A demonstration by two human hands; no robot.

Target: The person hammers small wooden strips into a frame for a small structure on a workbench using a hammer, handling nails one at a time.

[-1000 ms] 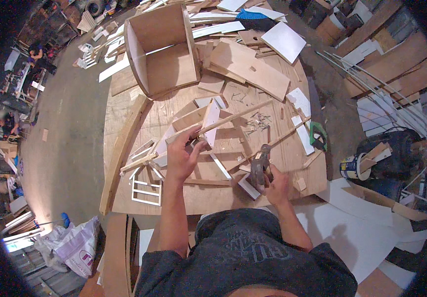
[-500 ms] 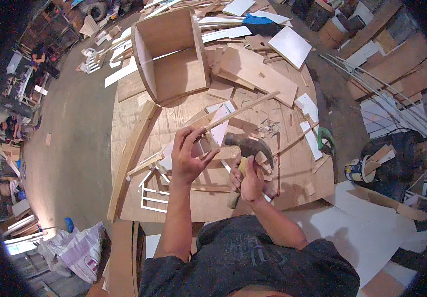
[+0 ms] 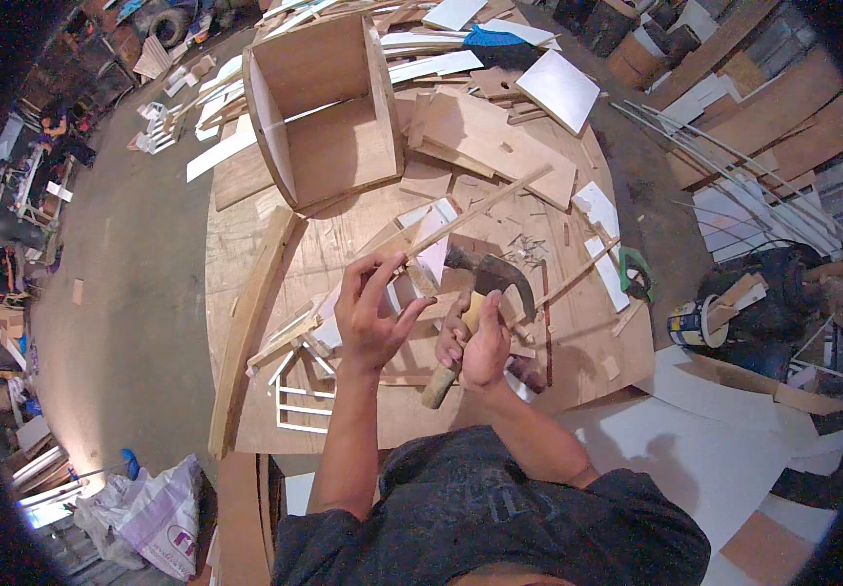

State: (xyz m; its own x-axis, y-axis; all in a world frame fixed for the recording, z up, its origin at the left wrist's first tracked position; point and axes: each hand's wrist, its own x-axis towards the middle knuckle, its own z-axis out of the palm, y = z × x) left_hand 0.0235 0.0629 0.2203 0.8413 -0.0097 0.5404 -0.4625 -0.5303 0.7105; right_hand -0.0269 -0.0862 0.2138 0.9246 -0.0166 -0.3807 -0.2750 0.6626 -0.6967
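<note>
Two hands are held above a rounded plywood bench (image 3: 241, 230). By the right hand (image 3: 483, 352) a hammer (image 3: 493, 270) is gripped around its handle, with the claw head turned away from the body. The left hand (image 3: 368, 322) is held with thumb and fingers spread apart, the fingertips being near the lower end of a thin wooden strip (image 3: 480, 207); whether contact is made cannot be told.

The bench is crowded with timber. Its far side is occupied by an open wooden box (image 3: 309, 73), and a thick beam (image 3: 250, 332) is laid along the left edge. Near the left forearm a small white frame (image 3: 304, 391) is seen. Loose nails (image 3: 529, 249) are scattered right of centre, and a green handle (image 3: 633, 273) is seen at the right edge.

Beyond, the grey floor (image 3: 128, 244) is lined with offcuts. On the right, a bucket (image 3: 687, 327) is filled with wood pieces; at lower left, a pale sack (image 3: 163, 518) is slumped. Far left, a person (image 3: 53, 127) is partly seen.
</note>
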